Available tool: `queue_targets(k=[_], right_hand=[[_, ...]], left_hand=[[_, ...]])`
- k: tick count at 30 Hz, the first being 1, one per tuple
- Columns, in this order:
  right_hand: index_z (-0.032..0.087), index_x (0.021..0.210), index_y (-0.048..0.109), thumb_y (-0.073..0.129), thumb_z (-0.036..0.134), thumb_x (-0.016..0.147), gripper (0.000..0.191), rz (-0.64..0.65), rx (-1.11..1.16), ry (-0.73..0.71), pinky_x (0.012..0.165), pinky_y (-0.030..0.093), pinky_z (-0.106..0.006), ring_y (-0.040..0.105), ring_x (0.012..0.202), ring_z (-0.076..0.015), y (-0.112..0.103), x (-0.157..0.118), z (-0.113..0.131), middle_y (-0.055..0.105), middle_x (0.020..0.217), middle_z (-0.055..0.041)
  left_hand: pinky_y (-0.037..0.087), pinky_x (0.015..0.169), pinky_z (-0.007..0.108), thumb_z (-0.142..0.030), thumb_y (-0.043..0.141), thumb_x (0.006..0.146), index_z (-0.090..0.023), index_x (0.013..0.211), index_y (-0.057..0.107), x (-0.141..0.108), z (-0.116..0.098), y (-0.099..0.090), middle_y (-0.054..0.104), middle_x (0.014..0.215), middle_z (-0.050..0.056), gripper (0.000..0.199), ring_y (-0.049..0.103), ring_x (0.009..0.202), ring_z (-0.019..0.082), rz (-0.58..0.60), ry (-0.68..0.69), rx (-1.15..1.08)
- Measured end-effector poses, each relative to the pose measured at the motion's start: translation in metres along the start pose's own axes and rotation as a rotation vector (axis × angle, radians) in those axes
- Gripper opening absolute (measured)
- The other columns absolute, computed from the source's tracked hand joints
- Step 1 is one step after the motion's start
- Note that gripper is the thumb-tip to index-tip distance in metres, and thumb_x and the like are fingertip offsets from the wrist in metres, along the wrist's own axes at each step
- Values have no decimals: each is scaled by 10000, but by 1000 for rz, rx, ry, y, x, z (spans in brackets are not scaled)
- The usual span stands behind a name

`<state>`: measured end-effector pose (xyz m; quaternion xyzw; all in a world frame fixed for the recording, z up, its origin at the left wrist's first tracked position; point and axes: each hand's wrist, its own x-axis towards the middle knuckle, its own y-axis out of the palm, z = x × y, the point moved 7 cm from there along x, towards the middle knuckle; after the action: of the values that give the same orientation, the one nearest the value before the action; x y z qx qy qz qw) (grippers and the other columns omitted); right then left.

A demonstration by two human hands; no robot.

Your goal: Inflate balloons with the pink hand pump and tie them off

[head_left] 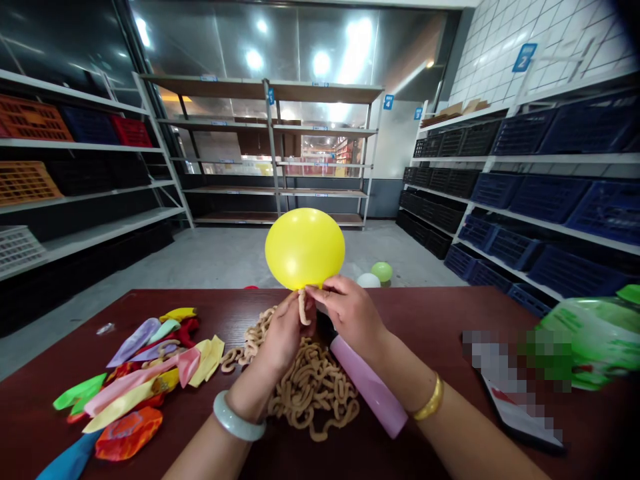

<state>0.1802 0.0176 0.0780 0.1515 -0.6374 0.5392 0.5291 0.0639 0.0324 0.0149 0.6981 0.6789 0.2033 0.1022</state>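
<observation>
An inflated yellow balloon point(305, 248) stands upright above the table, its neck down between my hands. My left hand point(287, 333) is closed at the neck, and a tan, curled, cord-like piece point(303, 308) shows at its fingertips. From the other side, the fingers of my right hand point(353, 308) pinch at the balloon's base; the neck itself is mostly hidden by the fingers. Beneath my hands lies a heap of similar tan curled pieces point(317, 390). A pink tube with a black end point(370, 387) rests beside the heap, under my right forearm.
Several limp, colourful balloons point(145, 373) lie on the left of the dark red table point(415, 327). On the right are a phone-like flat object point(520, 393) and a green bag point(595, 340). Green point(382, 271) and white point(369, 281) balloons sit on the floor beyond. Shelves with crates surround the room.
</observation>
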Motion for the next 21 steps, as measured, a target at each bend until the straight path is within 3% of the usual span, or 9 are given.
queue_targets(k=[6, 10, 15, 18, 21], right_hand=[[178, 1089, 754, 484, 218, 1005, 286, -27, 21, 10, 785, 540, -339, 641, 903, -206, 0, 0, 7, 707, 961, -109], [207, 986, 755, 483, 138, 970, 280, -84, 190, 44, 798, 547, -331, 653, 910, -183, -3, 0, 4, 701, 971, -85], [213, 878, 620, 569, 156, 884, 77, -123, 456, 393, 667, 550, -268, 659, 760, -142, 3, -5, -18, 675, 835, -9], [212, 869, 567, 586, 176, 858, 41, -113, 486, 495, 613, 533, -252, 653, 721, -143, 4, -6, -22, 664, 817, -4], [201, 873, 610, 549, 133, 877, 91, -108, 429, 421, 653, 529, -257, 656, 754, -145, -4, -1, -15, 675, 844, -18]], left_hand=[[213, 411, 196, -661, 626, 781, -181, 721, 505, -1, 0, 3, 328, 595, -54, 499, 259, 479, 71, 1, -51, -138], [267, 420, 197, -542, 746, 750, -179, 723, 500, -2, -6, 8, 347, 579, -62, 440, 301, 480, 70, 14, 12, -89], [274, 438, 196, -486, 728, 795, -178, 699, 475, -2, -4, 11, 365, 598, -60, 410, 296, 498, 68, 84, 20, -101], [264, 443, 207, -511, 709, 802, -177, 669, 480, 0, 1, 6, 372, 563, -61, 426, 300, 477, 67, 83, 31, 23], [269, 465, 217, -547, 705, 784, -166, 632, 512, 2, 4, 3, 432, 544, -39, 454, 345, 488, 74, 98, 56, 236]])
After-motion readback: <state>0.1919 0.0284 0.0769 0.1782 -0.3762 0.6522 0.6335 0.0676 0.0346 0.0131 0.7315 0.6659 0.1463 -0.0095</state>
